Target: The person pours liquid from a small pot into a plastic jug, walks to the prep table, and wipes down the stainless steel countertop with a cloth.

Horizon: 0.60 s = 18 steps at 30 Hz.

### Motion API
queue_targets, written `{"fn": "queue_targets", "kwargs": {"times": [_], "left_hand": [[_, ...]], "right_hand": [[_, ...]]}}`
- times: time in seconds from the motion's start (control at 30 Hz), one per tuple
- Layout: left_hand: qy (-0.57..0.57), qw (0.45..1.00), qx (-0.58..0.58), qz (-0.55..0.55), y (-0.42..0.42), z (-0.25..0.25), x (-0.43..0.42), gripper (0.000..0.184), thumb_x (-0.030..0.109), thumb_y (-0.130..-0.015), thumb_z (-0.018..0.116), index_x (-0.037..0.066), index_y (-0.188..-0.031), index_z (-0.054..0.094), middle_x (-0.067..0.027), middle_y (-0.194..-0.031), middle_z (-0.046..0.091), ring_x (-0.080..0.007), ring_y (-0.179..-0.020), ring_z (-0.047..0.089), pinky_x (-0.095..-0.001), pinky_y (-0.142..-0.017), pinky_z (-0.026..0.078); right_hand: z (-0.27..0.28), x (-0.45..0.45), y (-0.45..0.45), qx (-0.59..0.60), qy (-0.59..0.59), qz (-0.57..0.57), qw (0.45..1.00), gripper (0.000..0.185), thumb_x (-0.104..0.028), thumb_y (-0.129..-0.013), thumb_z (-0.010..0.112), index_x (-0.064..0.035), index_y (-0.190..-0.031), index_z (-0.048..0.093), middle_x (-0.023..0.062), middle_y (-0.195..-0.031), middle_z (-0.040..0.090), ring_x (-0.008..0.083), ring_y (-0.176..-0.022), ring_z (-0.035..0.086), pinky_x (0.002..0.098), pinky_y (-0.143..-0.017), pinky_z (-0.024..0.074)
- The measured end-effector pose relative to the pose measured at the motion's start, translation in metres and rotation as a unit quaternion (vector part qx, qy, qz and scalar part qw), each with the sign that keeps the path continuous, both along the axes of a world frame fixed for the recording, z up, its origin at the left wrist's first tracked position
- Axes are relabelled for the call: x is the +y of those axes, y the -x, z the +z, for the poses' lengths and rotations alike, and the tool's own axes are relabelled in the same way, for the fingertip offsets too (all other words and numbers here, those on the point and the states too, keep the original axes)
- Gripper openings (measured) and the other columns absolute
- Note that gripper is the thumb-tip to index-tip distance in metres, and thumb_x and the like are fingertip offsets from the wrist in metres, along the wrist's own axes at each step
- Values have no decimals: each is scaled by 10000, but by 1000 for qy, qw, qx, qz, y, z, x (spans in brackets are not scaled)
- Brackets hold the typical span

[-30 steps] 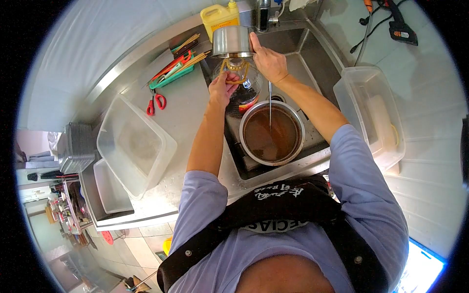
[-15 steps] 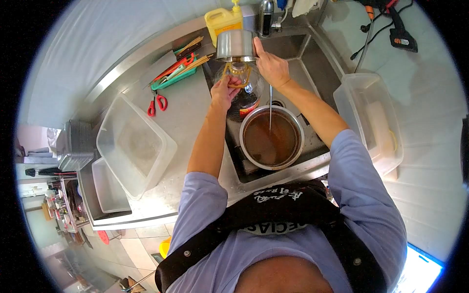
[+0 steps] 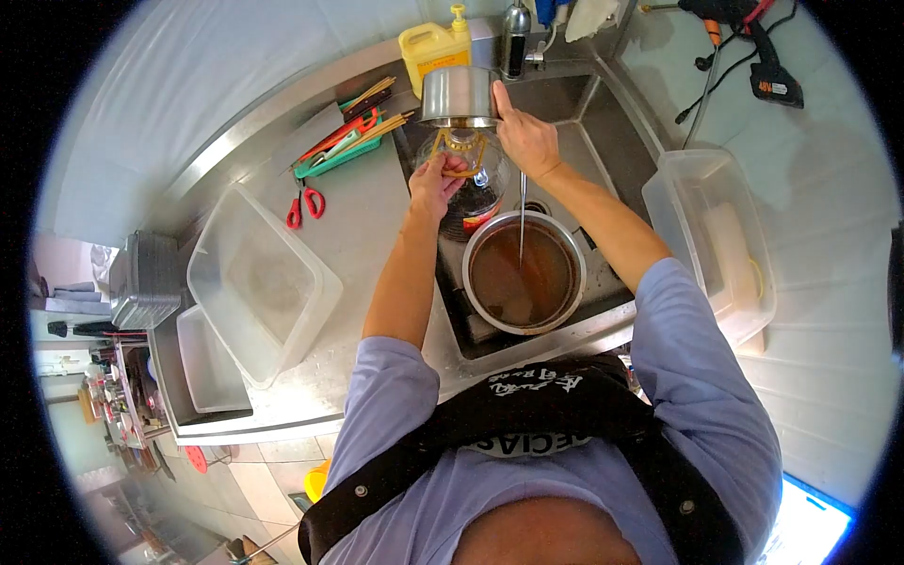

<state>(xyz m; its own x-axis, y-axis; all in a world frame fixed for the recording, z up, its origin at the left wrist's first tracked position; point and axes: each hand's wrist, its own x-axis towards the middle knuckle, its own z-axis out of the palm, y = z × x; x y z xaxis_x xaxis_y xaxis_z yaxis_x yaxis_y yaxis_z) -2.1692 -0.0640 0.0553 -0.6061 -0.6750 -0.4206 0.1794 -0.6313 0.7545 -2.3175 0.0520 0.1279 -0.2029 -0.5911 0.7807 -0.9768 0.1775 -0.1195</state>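
Note:
My right hand [image 3: 527, 135] grips a small steel pot [image 3: 460, 94] by its right side. The pot is tipped over the neck of a large clear plastic jug [image 3: 476, 193], which has dark contents low inside. My left hand [image 3: 436, 185] is closed around the jug's yellow handle [image 3: 482, 151]. Nearer my body, a round metal pot [image 3: 468, 282] of brown liquid [image 3: 537, 292] stands in the sink. A thin metal utensil handle [image 3: 523, 202] rises out of the liquid; its lower end is hidden. Whether anything flows from the tipped pot I cannot tell.
Left of the sink, a clear plastic bin [image 3: 325, 306] rests on the steel counter. Red-handled scissors [image 3: 306, 207] lie by a green basket [image 3: 339, 160] of sticks and tools. A yellow pump bottle [image 3: 433, 47] stands behind; another clear bin [image 3: 683, 217] is at the right.
The whole view has shifted slightly. Both hands keep their holds, with the steel pot still tipped over the jug.

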Motion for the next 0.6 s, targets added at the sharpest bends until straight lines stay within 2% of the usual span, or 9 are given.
{"fn": "queue_targets", "kwargs": {"times": [0.2, 0.3, 0.5, 0.6], "left_hand": [[6, 1000, 2, -2, -1, 0, 1, 181, 234, -923, 504, 75, -991, 558, -58, -888, 631, -190, -826, 633, -334, -711, 535], [2, 1000, 8, 5, 0, 0, 1, 166, 226, -921, 511, 79, -955, 579, -52, -846, 651, -183, -764, 655, -315, -666, 539], [4, 1000, 8, 9, 0, 0, 2, 171, 229, -919, 516, 76, -960, 578, -53, -850, 652, -183, -767, 654, -311, -667, 535], [9, 1000, 1, -3, -1, 0, 2, 192, 237, -920, 507, 72, -1008, 552, -61, -904, 633, -198, -838, 636, -346, -739, 527]], "right_hand": [[-1, 1, -1, -8, -13, -9, 1000, 659, -88, -741, 580, -96, -1358, 348, 33, -687, 603, 194, -583, 608, 329, -503, 501], [-2, -1, 1, 0, 4, 0, 1000, 667, -111, -759, 577, -99, -1372, 314, 37, -651, 589, 211, -558, 606, 345, -472, 502], [0, 2, -2, -5, -5, -11, 1000, 667, -93, -751, 571, -100, -1371, 323, 33, -676, 601, 200, -576, 612, 336, -486, 501], [1, 2, -2, -3, 0, -9, 1000, 669, -83, -741, 573, -94, -1367, 337, 32, -699, 612, 190, -590, 615, 327, -499, 501]]}}
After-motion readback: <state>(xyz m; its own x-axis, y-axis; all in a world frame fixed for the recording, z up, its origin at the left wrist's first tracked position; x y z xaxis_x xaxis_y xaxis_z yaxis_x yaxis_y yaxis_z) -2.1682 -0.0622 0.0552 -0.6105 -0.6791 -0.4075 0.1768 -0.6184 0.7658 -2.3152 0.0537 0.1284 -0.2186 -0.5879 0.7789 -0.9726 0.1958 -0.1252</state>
